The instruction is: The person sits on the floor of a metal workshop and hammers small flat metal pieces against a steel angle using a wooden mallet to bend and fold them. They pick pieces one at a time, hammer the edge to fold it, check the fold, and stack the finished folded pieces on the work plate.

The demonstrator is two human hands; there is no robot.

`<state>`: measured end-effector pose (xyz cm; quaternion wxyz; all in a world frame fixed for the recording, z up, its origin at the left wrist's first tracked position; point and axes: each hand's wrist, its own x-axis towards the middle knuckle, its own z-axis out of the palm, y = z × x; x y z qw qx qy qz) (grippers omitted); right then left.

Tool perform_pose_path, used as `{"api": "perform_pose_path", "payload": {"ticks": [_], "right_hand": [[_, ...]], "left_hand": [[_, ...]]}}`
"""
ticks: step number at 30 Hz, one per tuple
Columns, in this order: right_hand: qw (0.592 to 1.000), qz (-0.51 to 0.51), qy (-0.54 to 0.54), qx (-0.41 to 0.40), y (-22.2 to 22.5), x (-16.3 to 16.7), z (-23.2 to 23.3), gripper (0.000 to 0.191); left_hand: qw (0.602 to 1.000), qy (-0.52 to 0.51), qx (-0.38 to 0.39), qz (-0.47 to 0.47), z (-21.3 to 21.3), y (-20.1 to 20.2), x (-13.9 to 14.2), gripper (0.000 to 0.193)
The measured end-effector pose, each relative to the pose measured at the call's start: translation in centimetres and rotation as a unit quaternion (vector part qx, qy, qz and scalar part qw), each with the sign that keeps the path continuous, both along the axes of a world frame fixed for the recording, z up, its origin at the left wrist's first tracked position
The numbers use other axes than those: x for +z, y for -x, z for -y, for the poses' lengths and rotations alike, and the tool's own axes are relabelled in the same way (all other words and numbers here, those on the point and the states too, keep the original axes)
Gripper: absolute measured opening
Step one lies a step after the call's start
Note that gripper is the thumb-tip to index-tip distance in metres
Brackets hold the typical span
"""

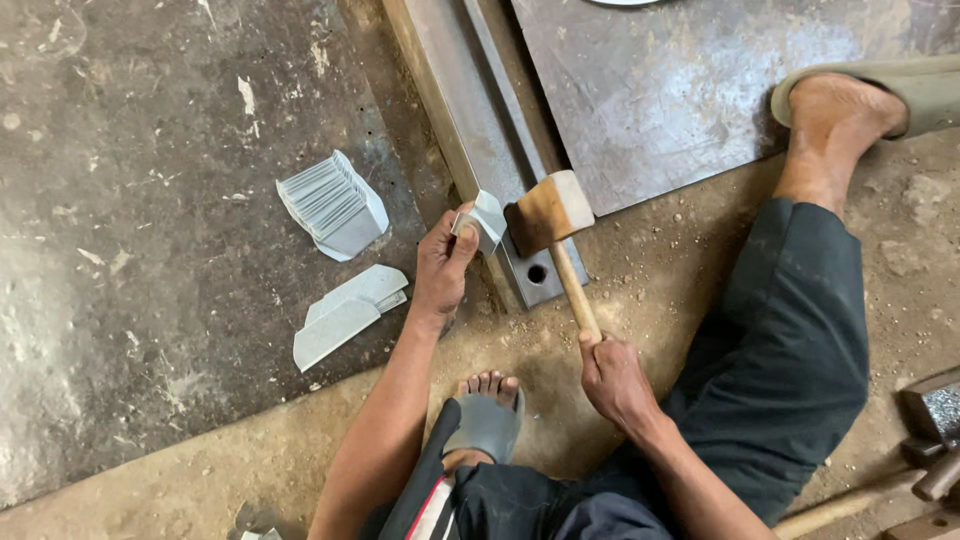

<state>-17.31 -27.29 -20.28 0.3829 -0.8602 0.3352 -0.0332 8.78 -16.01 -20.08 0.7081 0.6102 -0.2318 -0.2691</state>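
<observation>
Thin grey bent sheet-metal piece (487,219) pinched in left hand (442,262) against steel angle bar (470,130); wooden mallet (552,225) gripped in right hand (612,378), head just beside piece.

So the small bent grey sheet-metal piece (482,220) sits on the long steel angle bar (470,130), wooden mallet (552,225) right at its 3 o'clock, fanned stack of cut metal blanks (333,205) at 9, two loose flat blanks (348,312) at 7.
</observation>
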Motion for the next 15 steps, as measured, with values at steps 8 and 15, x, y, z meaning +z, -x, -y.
{"api": "perform_pose_path", "payload": {"ticks": [8,15], "right_hand": [[0.986,0.125,-0.06,-0.089,-0.3,10.7,-1.3,0.032],[0.996,0.067,0.06,0.017,-2.4,9.3,0.1,0.038]], "left_hand": [[1.0,-0.008,-0.01,-0.01,-0.5,0.2,0.2,0.052],[1.0,0.012,-0.015,-0.002,-0.4,0.0,-0.4,0.044]]}}
